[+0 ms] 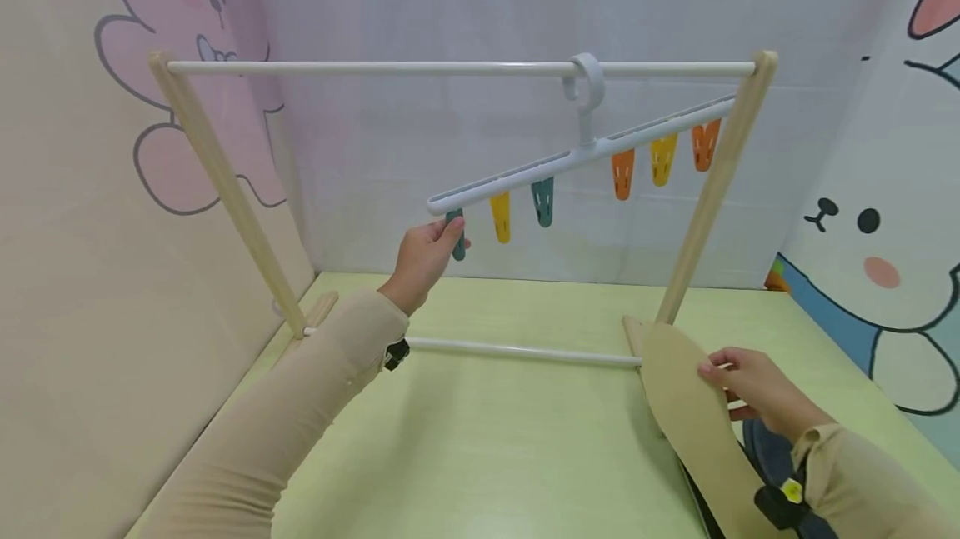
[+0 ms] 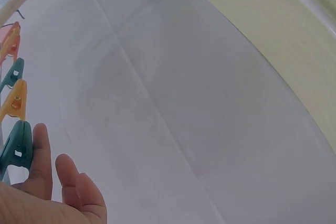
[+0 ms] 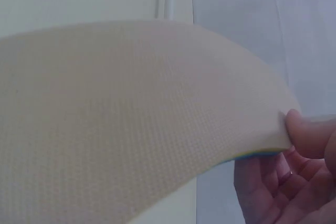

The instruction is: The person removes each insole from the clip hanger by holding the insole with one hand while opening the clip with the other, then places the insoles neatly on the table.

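My left hand point(image 1: 420, 264) pinches a dark green clip point(image 1: 459, 247) at the lower left end of a white clip hanger point(image 1: 517, 179). In the left wrist view that green clip point(image 2: 19, 148) lies between thumb and index finger, the other fingers held apart from it. The hanger tilts, its right end higher, and hangs by its hook point(image 1: 594, 85) from a white rod. My right hand point(image 1: 765, 389) grips the edge of a beige insole point(image 1: 682, 397), thumb on top and fingers beneath. A blue-yellow edge of the insole point(image 3: 157, 103) shows in the right wrist view.
More clips hang along the bar: a yellow clip point(image 1: 500, 217), a green clip point(image 1: 543, 202) and several orange and yellow ones. Wooden posts point(image 1: 225, 189) carry the upper rod point(image 1: 360, 68); a lower rod point(image 1: 525, 350) runs behind. Dark items point(image 1: 767, 449) lie under my right arm.
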`<act>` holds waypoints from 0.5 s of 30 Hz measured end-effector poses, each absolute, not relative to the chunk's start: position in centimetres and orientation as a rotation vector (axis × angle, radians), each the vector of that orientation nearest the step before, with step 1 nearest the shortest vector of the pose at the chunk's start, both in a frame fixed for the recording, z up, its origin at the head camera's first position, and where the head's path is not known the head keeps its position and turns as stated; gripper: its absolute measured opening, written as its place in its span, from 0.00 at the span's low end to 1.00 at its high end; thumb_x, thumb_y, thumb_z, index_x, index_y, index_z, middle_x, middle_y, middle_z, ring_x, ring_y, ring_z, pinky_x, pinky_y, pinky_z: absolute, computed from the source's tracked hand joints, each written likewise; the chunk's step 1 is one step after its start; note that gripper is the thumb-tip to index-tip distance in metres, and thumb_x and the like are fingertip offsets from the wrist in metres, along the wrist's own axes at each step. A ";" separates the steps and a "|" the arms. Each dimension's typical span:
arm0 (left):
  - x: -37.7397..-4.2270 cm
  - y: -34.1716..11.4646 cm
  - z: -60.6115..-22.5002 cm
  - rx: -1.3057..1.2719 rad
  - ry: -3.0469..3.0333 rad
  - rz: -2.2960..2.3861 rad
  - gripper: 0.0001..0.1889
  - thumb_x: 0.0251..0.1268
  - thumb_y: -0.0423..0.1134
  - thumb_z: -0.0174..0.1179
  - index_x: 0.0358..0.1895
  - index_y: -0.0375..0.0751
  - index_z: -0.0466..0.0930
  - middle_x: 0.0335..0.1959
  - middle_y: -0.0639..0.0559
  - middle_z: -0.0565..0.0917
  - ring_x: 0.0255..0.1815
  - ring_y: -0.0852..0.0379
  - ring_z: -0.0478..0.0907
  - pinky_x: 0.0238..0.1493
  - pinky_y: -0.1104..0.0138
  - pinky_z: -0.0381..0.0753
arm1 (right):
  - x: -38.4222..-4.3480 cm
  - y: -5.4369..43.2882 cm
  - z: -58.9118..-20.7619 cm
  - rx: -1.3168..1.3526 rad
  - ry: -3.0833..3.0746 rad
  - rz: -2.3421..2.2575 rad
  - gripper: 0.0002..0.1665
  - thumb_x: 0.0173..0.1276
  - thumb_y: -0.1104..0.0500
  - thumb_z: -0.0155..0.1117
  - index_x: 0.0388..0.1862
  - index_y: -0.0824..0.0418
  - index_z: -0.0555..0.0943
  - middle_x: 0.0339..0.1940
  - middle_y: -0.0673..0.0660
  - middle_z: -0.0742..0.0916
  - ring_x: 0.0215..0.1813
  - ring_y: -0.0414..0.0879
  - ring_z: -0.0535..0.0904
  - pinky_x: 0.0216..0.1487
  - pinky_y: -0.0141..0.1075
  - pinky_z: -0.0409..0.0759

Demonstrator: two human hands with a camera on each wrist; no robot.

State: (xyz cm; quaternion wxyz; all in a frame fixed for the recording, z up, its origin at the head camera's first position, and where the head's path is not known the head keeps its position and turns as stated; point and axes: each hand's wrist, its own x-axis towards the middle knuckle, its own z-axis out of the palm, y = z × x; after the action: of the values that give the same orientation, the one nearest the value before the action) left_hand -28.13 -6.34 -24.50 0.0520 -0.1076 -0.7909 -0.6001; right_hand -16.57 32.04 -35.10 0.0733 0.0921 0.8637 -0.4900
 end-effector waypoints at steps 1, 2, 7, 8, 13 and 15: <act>-28.2 -6.3 -24.6 -0.326 -2.406 -1.826 0.19 0.74 0.48 0.51 0.26 0.38 0.75 0.36 0.43 0.84 0.54 0.47 0.75 0.62 0.51 0.64 | -16.5 32.3 -35.2 0.283 2.592 -1.471 0.19 0.76 0.58 0.51 0.47 0.76 0.70 0.32 0.53 0.82 0.33 0.46 0.81 0.34 0.45 0.81; -28.2 -6.3 -24.6 -0.327 -2.407 -1.825 0.19 0.74 0.48 0.51 0.26 0.38 0.75 0.36 0.44 0.84 0.55 0.47 0.75 0.63 0.51 0.64 | -16.4 32.5 -35.2 0.286 2.595 -1.466 0.18 0.76 0.58 0.51 0.48 0.77 0.70 0.32 0.53 0.82 0.33 0.46 0.81 0.33 0.44 0.81; -28.1 -6.3 -24.7 -0.340 -2.415 -1.822 0.20 0.74 0.48 0.50 0.25 0.39 0.75 0.38 0.42 0.84 0.55 0.47 0.75 0.62 0.51 0.64 | -15.9 33.9 -35.3 0.307 2.600 -1.453 0.21 0.76 0.56 0.52 0.49 0.77 0.70 0.31 0.52 0.81 0.32 0.46 0.80 0.34 0.44 0.81; -28.1 -6.3 -24.7 -0.346 -2.419 -1.817 0.20 0.74 0.48 0.50 0.25 0.39 0.75 0.38 0.42 0.84 0.54 0.47 0.75 0.61 0.52 0.65 | -15.8 34.2 -35.3 0.314 2.601 -1.452 0.22 0.76 0.55 0.52 0.49 0.77 0.70 0.31 0.52 0.81 0.32 0.46 0.80 0.34 0.45 0.81; -28.0 -6.1 -24.7 -0.359 -2.425 -1.810 0.20 0.75 0.48 0.49 0.27 0.37 0.76 0.40 0.39 0.83 0.54 0.48 0.74 0.60 0.51 0.65 | -15.1 36.0 -35.3 0.357 2.605 -1.445 0.23 0.76 0.55 0.52 0.49 0.78 0.69 0.31 0.52 0.81 0.32 0.45 0.80 0.35 0.45 0.81; -28.1 -6.1 -24.7 -0.357 -2.425 -1.813 0.20 0.75 0.48 0.49 0.28 0.36 0.76 0.41 0.38 0.83 0.53 0.48 0.73 0.60 0.51 0.65 | -14.9 36.5 -35.3 0.370 2.607 -1.447 0.24 0.76 0.55 0.51 0.51 0.79 0.67 0.31 0.51 0.81 0.32 0.45 0.80 0.35 0.45 0.81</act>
State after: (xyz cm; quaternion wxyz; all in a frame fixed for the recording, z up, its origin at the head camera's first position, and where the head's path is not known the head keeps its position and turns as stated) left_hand -28.06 -6.15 -24.69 0.0466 -0.1170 -0.7945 -0.5940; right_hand -14.87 36.51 -35.26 0.0685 0.1229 0.8656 -0.4806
